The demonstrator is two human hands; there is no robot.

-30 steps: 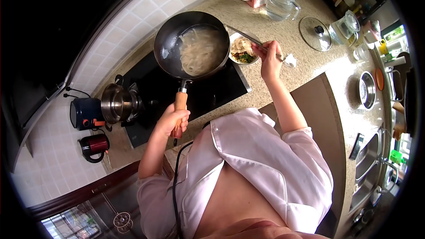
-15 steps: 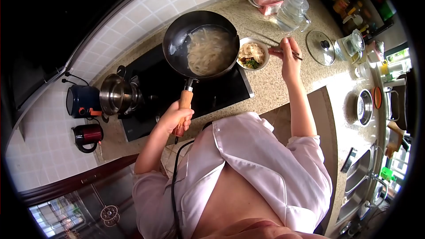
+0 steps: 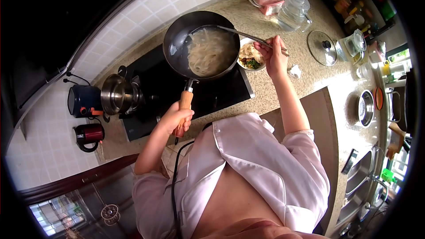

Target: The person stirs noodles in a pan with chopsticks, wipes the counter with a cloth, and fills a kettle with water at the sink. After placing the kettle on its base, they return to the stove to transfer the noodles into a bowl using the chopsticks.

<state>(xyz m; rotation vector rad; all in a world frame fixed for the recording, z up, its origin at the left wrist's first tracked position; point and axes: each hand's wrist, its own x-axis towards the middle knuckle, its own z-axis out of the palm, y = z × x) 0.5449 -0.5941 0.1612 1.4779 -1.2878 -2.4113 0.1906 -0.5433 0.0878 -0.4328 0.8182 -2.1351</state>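
Note:
My left hand (image 3: 178,117) is wrapped round the wooden handle (image 3: 185,102) of a dark wok (image 3: 175,53) on the black cooktop (image 3: 172,106). Pale, wide noodles (image 3: 206,53) lie in cloudy liquid inside the wok. Pinched in my right hand (image 3: 273,53) are metal chopsticks (image 3: 248,36), whose tips reach over the wok's right rim. Just below and left of that hand stands a white bowl (image 3: 261,67) with noodles and chopped green and dark toppings, partly covered by the hand.
A steel pot (image 3: 116,95) sits at the cooktop's left. Beyond it are a blue appliance (image 3: 83,101) and a red kettle (image 3: 89,136). On the right counter are a glass lid (image 3: 322,48), a glass pitcher (image 3: 293,11), a crumpled white piece (image 3: 295,71) and a steel bowl (image 3: 365,108).
My right hand has moved left with the chopsticks, from the bowl's right side to partly over it, bringing the tips over the wok. My left hand has stayed on the handle.

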